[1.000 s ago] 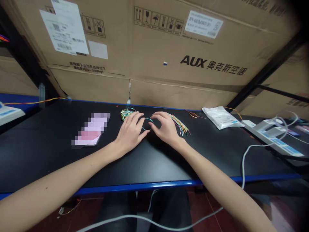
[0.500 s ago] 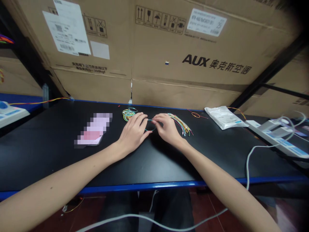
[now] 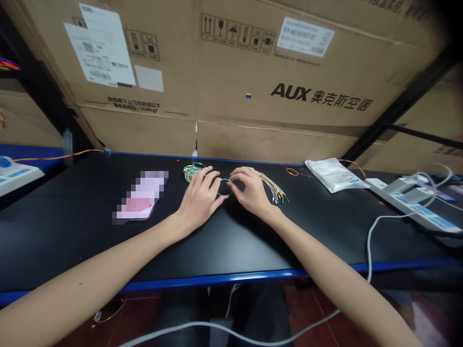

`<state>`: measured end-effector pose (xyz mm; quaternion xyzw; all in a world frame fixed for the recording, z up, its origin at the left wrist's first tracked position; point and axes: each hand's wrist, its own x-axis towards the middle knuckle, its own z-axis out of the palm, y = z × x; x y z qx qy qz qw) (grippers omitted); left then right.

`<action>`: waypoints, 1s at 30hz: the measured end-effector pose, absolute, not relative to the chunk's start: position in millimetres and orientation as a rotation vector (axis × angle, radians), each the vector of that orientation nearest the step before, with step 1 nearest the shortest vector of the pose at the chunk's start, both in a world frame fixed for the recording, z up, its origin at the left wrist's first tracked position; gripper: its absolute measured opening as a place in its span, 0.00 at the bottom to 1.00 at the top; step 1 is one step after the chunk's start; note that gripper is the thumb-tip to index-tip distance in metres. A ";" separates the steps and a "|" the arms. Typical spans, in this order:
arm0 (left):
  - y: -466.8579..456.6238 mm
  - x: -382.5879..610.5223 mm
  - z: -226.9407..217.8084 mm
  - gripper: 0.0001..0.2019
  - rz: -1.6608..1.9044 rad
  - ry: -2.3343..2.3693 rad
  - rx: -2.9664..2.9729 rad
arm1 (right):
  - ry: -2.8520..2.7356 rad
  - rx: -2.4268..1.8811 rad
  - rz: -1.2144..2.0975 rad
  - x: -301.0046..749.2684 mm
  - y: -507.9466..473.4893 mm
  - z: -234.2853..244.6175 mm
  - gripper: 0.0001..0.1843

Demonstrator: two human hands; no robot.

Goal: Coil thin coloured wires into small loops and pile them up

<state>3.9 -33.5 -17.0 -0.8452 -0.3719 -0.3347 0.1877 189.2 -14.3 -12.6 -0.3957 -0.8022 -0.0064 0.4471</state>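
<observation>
A thin teal wire [image 3: 226, 180], bent into a small loop, lies between my two hands above the black table. My right hand [image 3: 249, 190] pinches its right side between thumb and curled fingers. At the loop's left side is my left hand [image 3: 200, 197], its thumb and fingertips touching the wire and its fingers partly spread; how tightly it grips is hard to see. Behind my left hand sits a pile of coiled coloured wires [image 3: 190, 172]. Just beyond my right hand, a bundle of straight coloured wires [image 3: 275, 188] fans out, partly covered by it.
A phone [image 3: 139, 197], its screen blurred out, lies left on the black table [image 3: 224, 250]. To the right are a red-orange wire loop [image 3: 292, 171], a white plastic bag [image 3: 334, 174] and a power strip [image 3: 415, 205] with plugs. A large cardboard box [image 3: 231, 106] stands behind.
The view has shifted very slightly. My hands and the teal loop stay in almost the same place, with only small finger movements.
</observation>
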 end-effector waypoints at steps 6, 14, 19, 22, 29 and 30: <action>-34.7 5.6 -17.5 0.15 -0.933 -1.036 -2.412 | -2.005 -0.952 0.130 192.8 -11.0 -10.8 0.04; -31.4 4.8 -18.8 0.16 -0.931 -1.022 -2.412 | -2.114 -1.009 0.201 194.1 -10.1 -12.1 0.11; -30.7 5.4 -20.3 0.15 -0.936 -1.021 -2.407 | -2.041 -1.044 -0.138 195.4 -8.0 -15.8 0.06; -31.0 3.8 -18.8 0.15 -0.937 -1.016 -2.362 | -2.043 -1.004 -0.172 194.7 -8.0 -16.0 0.05; -31.2 0.7 -17.9 0.15 -0.953 -0.983 -2.325 | -2.051 -0.998 -0.171 188.6 -8.6 -22.0 0.02; -31.1 0.5 -18.4 0.15 -0.959 -0.982 -2.330 | -2.053 -1.004 -0.146 188.1 -8.6 -23.0 0.02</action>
